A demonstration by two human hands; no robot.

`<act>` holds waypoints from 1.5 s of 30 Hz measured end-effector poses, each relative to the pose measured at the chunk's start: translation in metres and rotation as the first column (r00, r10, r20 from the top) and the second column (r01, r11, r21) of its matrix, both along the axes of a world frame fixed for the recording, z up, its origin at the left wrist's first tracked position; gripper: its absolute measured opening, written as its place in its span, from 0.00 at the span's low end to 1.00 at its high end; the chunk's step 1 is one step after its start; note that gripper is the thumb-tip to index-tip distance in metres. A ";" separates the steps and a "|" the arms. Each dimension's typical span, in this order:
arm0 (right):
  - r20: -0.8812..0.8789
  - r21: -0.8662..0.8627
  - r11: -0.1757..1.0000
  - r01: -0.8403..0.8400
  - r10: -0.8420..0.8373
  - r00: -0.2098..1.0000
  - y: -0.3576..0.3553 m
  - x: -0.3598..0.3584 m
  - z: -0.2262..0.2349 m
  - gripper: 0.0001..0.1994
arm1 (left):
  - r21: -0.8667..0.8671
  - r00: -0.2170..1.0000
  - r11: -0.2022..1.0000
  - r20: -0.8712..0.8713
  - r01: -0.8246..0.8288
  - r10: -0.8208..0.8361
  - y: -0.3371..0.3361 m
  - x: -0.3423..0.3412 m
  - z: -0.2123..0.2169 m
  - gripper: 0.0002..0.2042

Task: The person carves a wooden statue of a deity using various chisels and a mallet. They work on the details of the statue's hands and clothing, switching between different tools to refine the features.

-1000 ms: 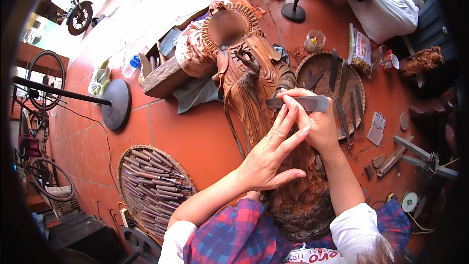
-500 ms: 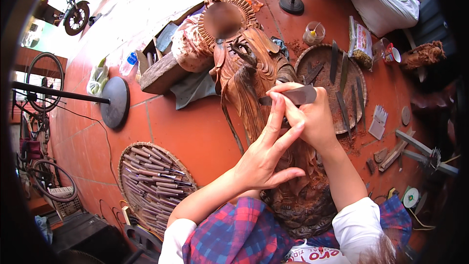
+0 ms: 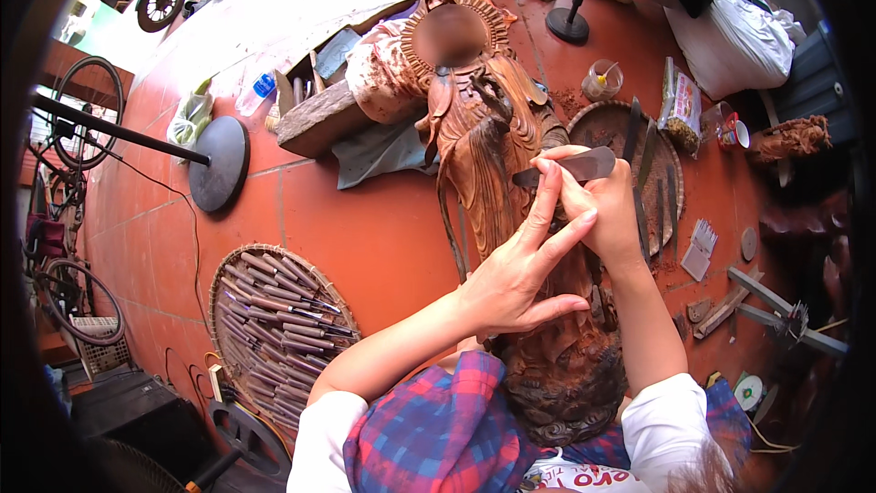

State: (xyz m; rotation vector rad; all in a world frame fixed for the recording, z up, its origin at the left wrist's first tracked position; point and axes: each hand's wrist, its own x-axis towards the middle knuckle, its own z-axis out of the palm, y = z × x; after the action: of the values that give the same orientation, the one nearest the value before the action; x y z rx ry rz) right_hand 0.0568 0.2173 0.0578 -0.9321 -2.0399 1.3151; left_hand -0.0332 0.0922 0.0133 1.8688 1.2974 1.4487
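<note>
A carved brown wooden statue (image 3: 481,160) in flowing robes lies in front of me, its head end away from me and its dark, rough base near my lap. In my right hand (image 3: 610,224) is a flat, dark, round-ended metal file (image 3: 591,163), gripped across the robe. My left hand (image 3: 520,281) reaches over the statue with fingers stretched and spread. Its index fingertip meets the file and the right hand's fingers; whether it presses on the file is hard to see. The file's far end lies at the carved surface.
To the right, a round woven tray (image 3: 602,114) holds several flat dark files. Another basket (image 3: 219,310) at left is full of wooden-handled carving tools. A wooden block (image 3: 315,123) and stained cloth (image 3: 379,73) support the statue's head end. A black stand base (image 3: 219,164) stands left.
The whole view has shifted, so the statue and hands appear slightly farther right. Both hands keep nearly the same pose on the file, with little visible movement along the robe.
</note>
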 end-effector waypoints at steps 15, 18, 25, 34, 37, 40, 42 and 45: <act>-0.062 0.156 0.986 -0.063 0.073 0.995 0.000 0.001 -0.005 0.07 | 0.006 1.000 1.000 -0.019 0.018 -0.018 -0.007 -0.005 -0.001 0.45; 0.059 -0.071 0.997 -0.038 0.042 0.997 0.004 0.003 0.007 0.07 | 0.007 1.000 1.000 -0.011 0.014 -0.014 -0.002 -0.007 -0.003 0.45; 0.011 -0.004 0.999 -0.051 0.051 0.999 0.002 0.006 0.001 0.08 | 0.019 1.000 1.000 0.016 0.002 -0.002 -0.003 -0.003 -0.001 0.43; 0.044 -0.001 1.000 -0.018 0.018 0.999 0.001 -0.001 0.003 0.08 | 0.001 0.999 1.000 0.033 -0.006 0.006 -0.004 -0.004 -0.004 0.45; -0.011 0.042 0.999 -0.017 0.017 1.000 -0.001 -0.006 0.005 0.08 | -0.001 0.999 1.000 0.031 -0.008 0.008 -0.004 -0.008 0.003 0.43; -0.007 0.069 0.995 -0.069 0.070 0.998 -0.005 0.000 -0.002 0.08 | 0.003 0.999 1.000 0.045 -0.009 0.009 -0.015 0.000 0.005 0.43; 0.081 -0.027 0.997 -0.078 0.080 0.993 0.005 0.002 0.003 0.07 | 0.007 1.000 1.000 0.021 -0.021 0.021 -0.007 -0.006 0.002 0.43; 0.030 -0.077 0.996 -0.036 0.039 0.999 0.006 0.001 0.007 0.06 | -0.019 1.000 1.000 0.011 -0.020 0.020 0.002 -0.006 0.004 0.43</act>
State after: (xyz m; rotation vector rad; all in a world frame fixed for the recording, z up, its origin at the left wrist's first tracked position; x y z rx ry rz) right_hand 0.0583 0.2229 0.0649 -0.9581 -2.0531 1.4152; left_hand -0.0389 0.0945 0.0175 1.8381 1.3233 1.4501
